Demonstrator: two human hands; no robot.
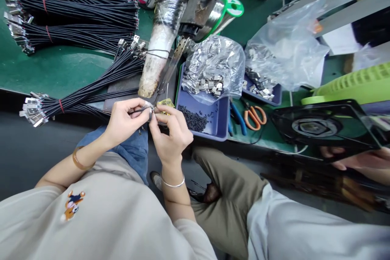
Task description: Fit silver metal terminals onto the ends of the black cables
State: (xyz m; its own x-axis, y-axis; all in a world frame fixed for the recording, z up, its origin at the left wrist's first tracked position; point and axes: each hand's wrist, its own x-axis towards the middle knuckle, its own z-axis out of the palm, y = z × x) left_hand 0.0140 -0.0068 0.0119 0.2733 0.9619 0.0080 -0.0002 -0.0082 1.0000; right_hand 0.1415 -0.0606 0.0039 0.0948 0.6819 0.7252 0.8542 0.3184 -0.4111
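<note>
Item in hand: thin black wire (137, 110), held level just above the near edge of the green bench mat (67, 69), over the person's lap. Left hand (124, 122): thumb and fingers closed around the wire, near its right end. Right hand (170, 134): thumb and forefinger pinched together on the small silver metal terminal (150, 106) at the wire's tip; the two hands almost touch there. Whether the terminal is already seated on the wire cannot be told. Just behind the hands: a scrap of yellow sponge (166, 103) and a long plastic-wrapped cylindrical tool (163, 32), lying slantwise on the mat. Left of the hands: a fanned bundle of black wires with metal end clips (91, 89), tied with a red band; two further tied bundles of black wires (76, 12) lie well apart at the far left. Right of the hands: a blue plastic tray (221, 124) holding small black pieces, and partly in it a clear plastic bag of silver metal clips (213, 69). Beside the tray: blue-handled pliers (237, 118) and orange-handled scissors (256, 115). Farther back: a green spool of solder wire (228, 10). Far right: a black square fan (323, 128), with a co-worker's hand (350, 160) at its lower edge, and a lime-green plastic basket (359, 83).
</note>
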